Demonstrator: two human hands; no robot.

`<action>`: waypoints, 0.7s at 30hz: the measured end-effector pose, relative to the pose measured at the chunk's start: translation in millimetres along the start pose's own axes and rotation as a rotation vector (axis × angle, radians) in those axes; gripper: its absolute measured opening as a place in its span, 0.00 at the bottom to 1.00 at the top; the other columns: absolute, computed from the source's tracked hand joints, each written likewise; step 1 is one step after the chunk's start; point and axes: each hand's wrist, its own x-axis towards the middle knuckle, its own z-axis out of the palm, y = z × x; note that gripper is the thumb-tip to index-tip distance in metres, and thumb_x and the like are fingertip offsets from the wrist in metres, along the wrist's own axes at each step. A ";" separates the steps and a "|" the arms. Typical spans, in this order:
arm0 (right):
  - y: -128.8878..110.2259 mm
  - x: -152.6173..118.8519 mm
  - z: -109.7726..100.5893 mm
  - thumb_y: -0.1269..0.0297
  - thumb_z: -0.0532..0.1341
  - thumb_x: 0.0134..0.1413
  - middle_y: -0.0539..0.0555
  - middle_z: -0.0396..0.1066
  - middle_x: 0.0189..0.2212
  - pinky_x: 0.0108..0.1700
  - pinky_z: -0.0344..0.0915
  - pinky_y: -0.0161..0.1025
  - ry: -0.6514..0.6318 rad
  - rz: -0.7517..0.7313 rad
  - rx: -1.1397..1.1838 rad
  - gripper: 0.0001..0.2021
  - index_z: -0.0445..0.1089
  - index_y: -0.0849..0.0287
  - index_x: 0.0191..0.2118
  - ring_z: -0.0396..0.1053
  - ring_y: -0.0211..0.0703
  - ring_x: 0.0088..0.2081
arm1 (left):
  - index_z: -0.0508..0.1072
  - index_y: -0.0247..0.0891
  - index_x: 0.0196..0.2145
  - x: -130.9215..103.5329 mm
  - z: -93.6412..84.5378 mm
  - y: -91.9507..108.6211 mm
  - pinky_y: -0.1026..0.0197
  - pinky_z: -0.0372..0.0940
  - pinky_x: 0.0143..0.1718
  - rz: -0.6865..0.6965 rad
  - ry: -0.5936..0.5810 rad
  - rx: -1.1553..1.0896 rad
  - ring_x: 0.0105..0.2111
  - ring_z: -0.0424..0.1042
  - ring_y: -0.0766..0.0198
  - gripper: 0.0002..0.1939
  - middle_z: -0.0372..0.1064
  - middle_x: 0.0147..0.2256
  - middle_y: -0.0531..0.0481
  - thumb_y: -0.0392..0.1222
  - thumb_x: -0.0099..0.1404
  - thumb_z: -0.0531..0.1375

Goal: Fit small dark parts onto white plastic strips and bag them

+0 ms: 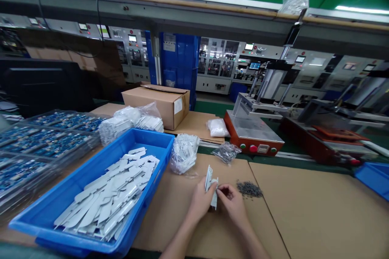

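My left hand (201,199) is closed around a few white plastic parts (208,177) that stand upright above the cardboard-covered bench. Against the edge of one part, my right hand (232,201) is pinched with thumb and forefinger. Whatever sits between those fingertips is too small to make out. A pile of small dark grey pieces (249,189) lies on the cardboard just right of my right hand. To the left, a blue bin (28,223) holds many loose white plastic parts (112,194).
Behind my hands lie a bag of white parts (184,151) and a bag of dark pieces (226,152). A cardboard box (154,103) and an orange-based press (253,133) stand farther back. Trays of blue circuit boards (45,141) are at far left, another blue bin (374,179) at far right.
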 end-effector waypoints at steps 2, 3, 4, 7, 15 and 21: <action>1.8 1.7 -1.7 0.57 0.63 0.38 0.52 0.69 0.23 0.33 0.64 0.38 0.029 0.013 0.024 0.12 0.67 0.61 0.26 0.66 0.43 0.28 | 0.66 0.35 0.29 0.2 1.3 -1.0 0.68 0.55 0.25 -0.016 -0.024 -0.034 0.24 0.63 0.66 0.13 0.64 0.24 0.53 0.49 0.56 0.52; 1.9 2.4 -2.6 0.57 0.64 0.37 0.53 0.69 0.24 0.34 0.65 0.38 0.040 0.017 0.031 0.13 0.66 0.61 0.26 0.66 0.43 0.29 | 0.66 0.35 0.29 0.4 1.9 -1.6 0.68 0.55 0.24 -0.025 -0.033 -0.053 0.23 0.62 0.66 0.13 0.64 0.23 0.53 0.50 0.56 0.52; 1.4 2.8 -3.4 0.56 0.64 0.37 0.53 0.69 0.24 0.34 0.65 0.38 0.044 0.021 0.038 0.13 0.66 0.61 0.27 0.67 0.44 0.30 | 0.66 0.35 0.29 0.6 2.3 -2.0 0.68 0.55 0.24 -0.034 -0.035 -0.072 0.23 0.62 0.66 0.14 0.64 0.23 0.53 0.50 0.55 0.53; -3.1 2.4 -4.8 0.54 0.61 0.41 0.54 0.70 0.25 0.34 0.65 0.40 -0.027 0.057 0.069 0.14 0.67 0.61 0.28 0.67 0.45 0.30 | 0.65 0.35 0.29 1.6 1.6 -1.5 0.68 0.55 0.24 -0.053 0.009 -0.102 0.23 0.63 0.66 0.14 0.64 0.23 0.53 0.51 0.55 0.53; -10.4 -2.2 -2.1 0.53 0.60 0.42 0.51 0.68 0.22 0.30 0.62 0.35 -0.141 0.044 -0.022 0.14 0.67 0.61 0.26 0.65 0.42 0.26 | 0.65 0.35 0.29 3.2 -4.7 3.0 0.67 0.57 0.28 -0.001 0.077 -0.047 0.26 0.63 0.65 0.13 0.64 0.24 0.53 0.49 0.55 0.53; -8.6 -6.3 -1.9 0.55 0.56 0.47 0.49 0.64 0.22 0.28 0.61 0.33 -0.127 -0.037 -0.100 0.12 0.64 0.60 0.28 0.62 0.38 0.25 | 0.65 0.35 0.27 3.6 -0.1 0.2 0.69 0.55 0.23 -0.044 -0.018 -0.117 0.22 0.61 0.68 0.13 0.61 0.21 0.55 0.49 0.54 0.53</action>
